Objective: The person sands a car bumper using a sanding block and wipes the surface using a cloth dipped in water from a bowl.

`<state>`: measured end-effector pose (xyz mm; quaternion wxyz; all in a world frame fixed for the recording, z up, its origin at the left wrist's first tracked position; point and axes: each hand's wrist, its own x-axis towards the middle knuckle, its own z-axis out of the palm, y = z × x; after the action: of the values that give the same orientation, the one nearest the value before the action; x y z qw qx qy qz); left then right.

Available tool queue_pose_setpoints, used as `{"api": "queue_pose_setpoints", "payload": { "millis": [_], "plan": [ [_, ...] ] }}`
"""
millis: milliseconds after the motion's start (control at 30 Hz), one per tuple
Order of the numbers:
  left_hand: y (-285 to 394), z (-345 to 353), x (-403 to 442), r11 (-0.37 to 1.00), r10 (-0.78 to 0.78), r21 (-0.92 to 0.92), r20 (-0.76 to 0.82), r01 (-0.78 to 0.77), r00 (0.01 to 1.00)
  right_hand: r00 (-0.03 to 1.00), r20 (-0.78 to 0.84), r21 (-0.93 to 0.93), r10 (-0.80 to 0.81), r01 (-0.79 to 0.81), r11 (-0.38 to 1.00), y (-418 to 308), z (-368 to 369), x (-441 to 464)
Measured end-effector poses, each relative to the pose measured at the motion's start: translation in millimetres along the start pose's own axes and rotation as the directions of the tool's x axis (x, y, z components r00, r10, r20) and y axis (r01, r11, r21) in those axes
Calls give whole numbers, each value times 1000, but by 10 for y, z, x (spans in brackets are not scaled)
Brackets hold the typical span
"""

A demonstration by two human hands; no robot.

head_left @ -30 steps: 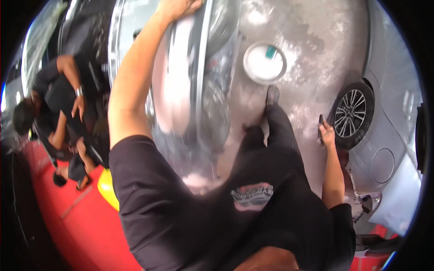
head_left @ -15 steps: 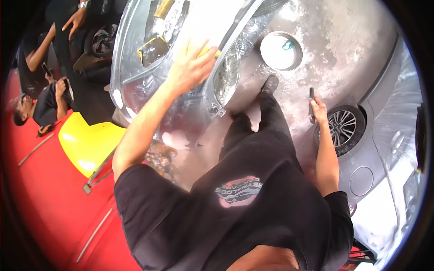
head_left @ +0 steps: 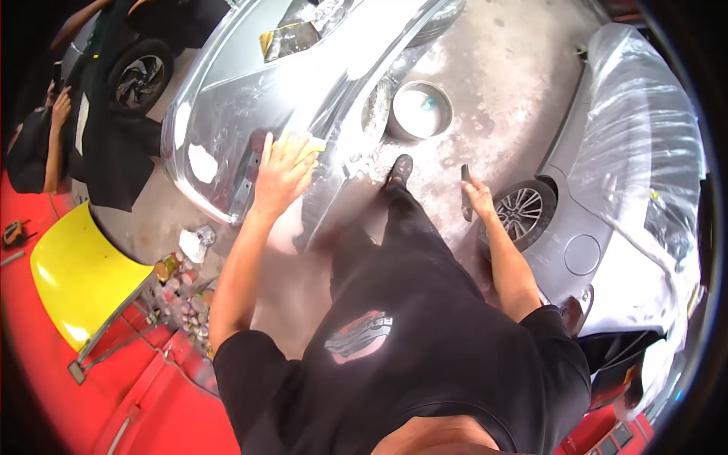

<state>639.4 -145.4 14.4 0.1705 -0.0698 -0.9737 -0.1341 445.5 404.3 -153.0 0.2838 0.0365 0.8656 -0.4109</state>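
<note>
My left hand lies over a yellow cloth or pad on the plastic-covered silver car, fingers closed around it. A dark flat block is gripped upright in my right hand, which hangs at my side, near the wheel of a grey car. What the block is I cannot tell. Beyond my foot, a round white bucket with a small green item inside stands on the wet floor.
At the far left a co-worker in black is near a dark car's wheel. A yellow panel rests on a stand beside a pile of cans. Plastic sheeting covers part of the grey car.
My left hand has come down and back along the silver car with the yellow piece. My view has shifted, bringing the cans and grey car further into sight. My right hand still holds the block.
</note>
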Motion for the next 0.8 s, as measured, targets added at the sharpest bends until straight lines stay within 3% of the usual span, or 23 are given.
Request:
{"api": "queue_pose_setpoints", "payload": {
  "millis": [200, 267, 333, 367, 400, 467, 667, 800],
  "plan": [
    [133, -212, -404, 982, -179, -82, -97, 171, 979, 987, -118, 110, -108, 121, 986, -875, 462, -371],
    [176, -193, -459, 974, -210, -123, -142, 193, 967, 995, -30, 23, -99, 99, 995, -1058, 578, -346],
    [236, -173, -569, 963, -268, -73, -166, 259, 949, 965, -41, 21, -257, 258, 966, -1234, 718, -493],
    [279, -170, -623, 965, -263, -72, -174, 254, 949, 938, -14, -96, -345, 342, 935, -1332, 737, -515],
    [325, -163, -684, 960, -277, -18, -184, 278, 943, 951, 92, -169, -294, 306, 937, -1403, 667, -557],
    [426, -147, -839, 950, -296, 40, -207, 310, 933, 927, 142, -365, -346, 374, 852, -1287, 650, -455],
    [737, -2, -1331, 849, -469, 100, -308, 519, 828, 949, 258, -490, -183, 291, 822, -584, 369, -129],
    [936, 168, -1629, 690, -687, -77, -382, 720, 618, 956, 290, -639, -50, 232, 733, -213, 249, -119]
  ]
}}
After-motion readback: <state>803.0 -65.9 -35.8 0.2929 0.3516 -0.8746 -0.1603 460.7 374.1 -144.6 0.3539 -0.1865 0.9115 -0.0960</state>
